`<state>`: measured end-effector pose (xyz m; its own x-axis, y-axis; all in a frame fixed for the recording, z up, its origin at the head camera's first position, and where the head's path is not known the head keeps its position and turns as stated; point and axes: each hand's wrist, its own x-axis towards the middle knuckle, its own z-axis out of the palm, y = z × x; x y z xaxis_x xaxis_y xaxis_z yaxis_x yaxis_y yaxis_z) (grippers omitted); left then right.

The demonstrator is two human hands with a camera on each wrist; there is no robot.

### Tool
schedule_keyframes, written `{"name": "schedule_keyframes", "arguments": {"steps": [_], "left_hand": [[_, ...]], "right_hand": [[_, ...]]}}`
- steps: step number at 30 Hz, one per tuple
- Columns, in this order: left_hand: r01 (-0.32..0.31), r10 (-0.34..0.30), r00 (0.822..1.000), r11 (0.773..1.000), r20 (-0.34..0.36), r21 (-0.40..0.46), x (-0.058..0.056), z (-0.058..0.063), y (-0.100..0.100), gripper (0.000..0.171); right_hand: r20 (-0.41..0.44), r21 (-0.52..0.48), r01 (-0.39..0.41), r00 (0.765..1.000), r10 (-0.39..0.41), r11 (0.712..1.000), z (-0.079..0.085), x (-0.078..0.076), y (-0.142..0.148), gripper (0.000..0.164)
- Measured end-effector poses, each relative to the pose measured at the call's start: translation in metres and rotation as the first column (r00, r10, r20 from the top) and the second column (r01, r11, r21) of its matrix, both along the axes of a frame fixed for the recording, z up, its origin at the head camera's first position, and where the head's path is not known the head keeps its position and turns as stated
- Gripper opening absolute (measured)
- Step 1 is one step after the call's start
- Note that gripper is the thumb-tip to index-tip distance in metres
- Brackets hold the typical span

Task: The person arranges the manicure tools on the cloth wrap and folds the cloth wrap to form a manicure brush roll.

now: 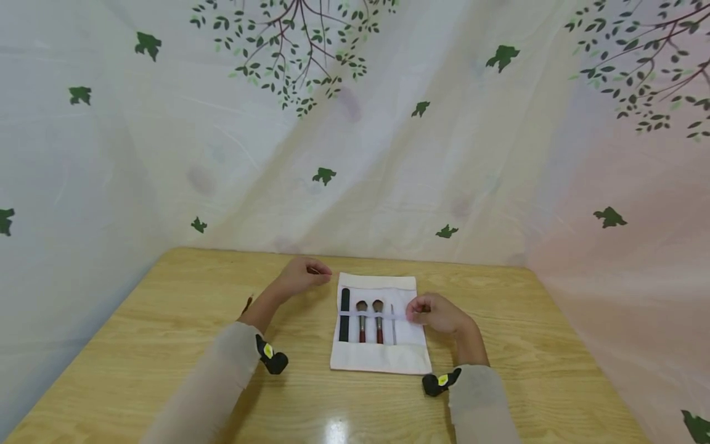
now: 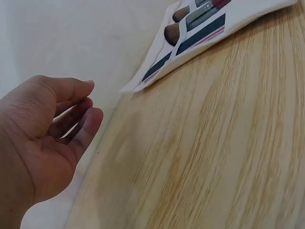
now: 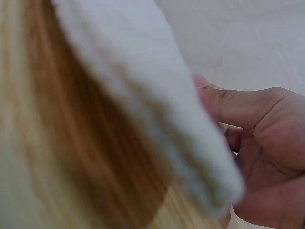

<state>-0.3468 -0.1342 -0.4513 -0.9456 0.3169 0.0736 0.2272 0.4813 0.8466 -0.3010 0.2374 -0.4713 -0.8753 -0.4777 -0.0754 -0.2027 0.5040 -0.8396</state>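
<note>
A white cloth brush roll point(image 1: 377, 357) lies unfolded on the table. Its elastic band point(image 1: 366, 314) crosses a flat black strip point(image 1: 345, 314), two makeup brushes point(image 1: 362, 322) with brown bristles and red handles, and a thin slender tool point(image 1: 394, 330). My right hand point(image 1: 438, 313) pinches the roll's right side near the band's end; in the right wrist view the raised cloth edge point(image 3: 190, 143) hides part of the fingers. Off the roll's far left corner is my left hand point(image 1: 302, 275), its fingers loosely bent with nothing between them; the left wrist view shows a gap to the cloth.
Behind my left forearm a small dark brown item point(image 1: 247, 303) sticks out, mostly hidden. The wooden table point(image 1: 299, 394) ends at a pale curtain point(image 1: 266, 185) printed with leaves and branches, which hangs along the back and both sides.
</note>
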Motion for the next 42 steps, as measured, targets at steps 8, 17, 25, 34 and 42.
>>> {"name": "schedule_keyframes", "arguments": {"steps": [8, 17, 25, 34, 42], "left_hand": [[-0.047, 0.046, 0.999, 0.998, -0.021, -0.043, 0.008, 0.006, -0.047, 0.027], [-0.108, 0.109, 0.994, 0.992, 0.014, -0.068, 0.023, 0.005, -0.094, 0.030], [-0.127, 0.129, 0.991, 0.988, 0.021, -0.086, 0.036, 0.005, -0.127, 0.031], [-0.099, 0.109, 0.992, 0.985, 0.061, -0.144, 0.049, -0.003, -0.150, 0.032], [-0.103, 0.119, 0.991, 0.967, 0.057, -0.235, 0.055, -0.007, -0.150, 0.042]], "right_hand": [[-0.008, -0.006, 0.000, 1.000, 0.000, 1.000, 0.001, 0.001, 0.001, 0.006], [0.006, -0.006, 0.007, 1.000, -0.007, 1.000, -0.005, -0.002, 0.002, 0.005], [0.010, -0.013, 0.012, 1.000, -0.012, 1.000, -0.003, -0.001, 0.003, 0.006], [0.016, -0.013, 0.024, 1.000, -0.023, 1.000, 0.006, 0.007, -0.002, 0.007], [0.011, -0.014, 0.021, 1.000, -0.020, 1.000, 0.001, 0.002, 0.000, 0.007]]}}
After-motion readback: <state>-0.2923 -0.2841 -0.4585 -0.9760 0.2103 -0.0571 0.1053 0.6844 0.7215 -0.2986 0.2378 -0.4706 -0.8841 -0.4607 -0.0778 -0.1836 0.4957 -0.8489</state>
